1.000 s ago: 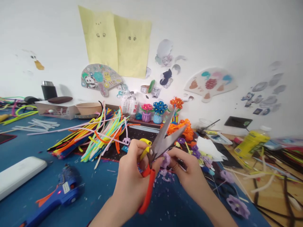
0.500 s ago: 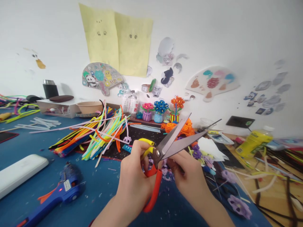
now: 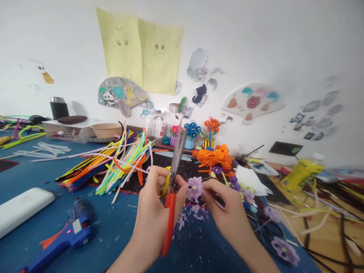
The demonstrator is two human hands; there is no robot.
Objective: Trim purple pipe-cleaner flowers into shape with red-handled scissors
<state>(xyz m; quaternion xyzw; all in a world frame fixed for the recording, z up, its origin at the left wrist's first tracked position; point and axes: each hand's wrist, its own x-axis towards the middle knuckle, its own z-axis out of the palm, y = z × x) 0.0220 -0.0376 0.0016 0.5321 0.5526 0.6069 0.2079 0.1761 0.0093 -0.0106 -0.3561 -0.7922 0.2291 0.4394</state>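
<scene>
My left hand [image 3: 155, 212] is closed around red-handled scissors [image 3: 170, 225], whose grey blades point up and lie close together. A curved yellow piece [image 3: 165, 186], perhaps a chenille stem, shows between its fingers. Pinched at the right edge by my right hand [image 3: 226, 206] is a small lilac fuzzy flower [image 3: 195, 188] with a pale yellow centre. My left thumb and fingertip are at the flower's left side. Lilac fuzz trimmings [image 3: 182, 220] lie on the blue tabletop [image 3: 125, 242] beneath.
A blue glue gun [image 3: 75, 231] and a white case [image 3: 24, 210] lie at left. Bundled chenille stems [image 3: 122, 167] are behind my left hand. Orange fuzzy pieces [image 3: 214, 157], finished lilac flowers [image 3: 285, 250] and a yellow bottle [image 3: 303, 172] stand or lie toward the right.
The scissors have swung upright and their blades have come together. The lilac flower has come up into view between my hands.
</scene>
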